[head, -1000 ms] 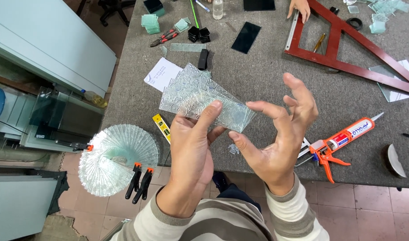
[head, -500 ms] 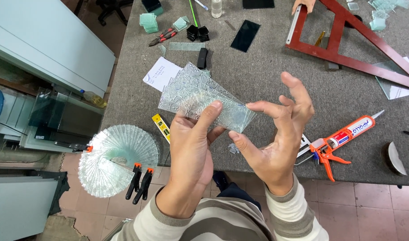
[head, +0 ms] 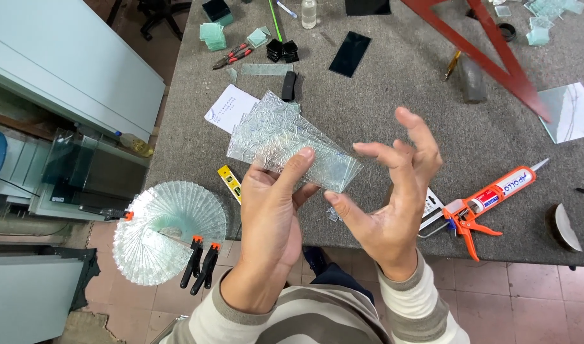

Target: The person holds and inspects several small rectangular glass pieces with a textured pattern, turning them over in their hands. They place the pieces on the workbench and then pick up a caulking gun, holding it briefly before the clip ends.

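textured glass strips (head: 285, 143), fanned above the grey table (head: 381, 108), are pinched by the left hand (head: 273, 210); the right hand (head: 394, 191) is spread beside them. a loosened pinch could let strips slip and shatter.

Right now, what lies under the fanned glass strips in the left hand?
Under the glass strips: the left hand, thumb on top, a white paper sheet poking out, and the grey table. The hand's fingers and the rest of the paper are covered.
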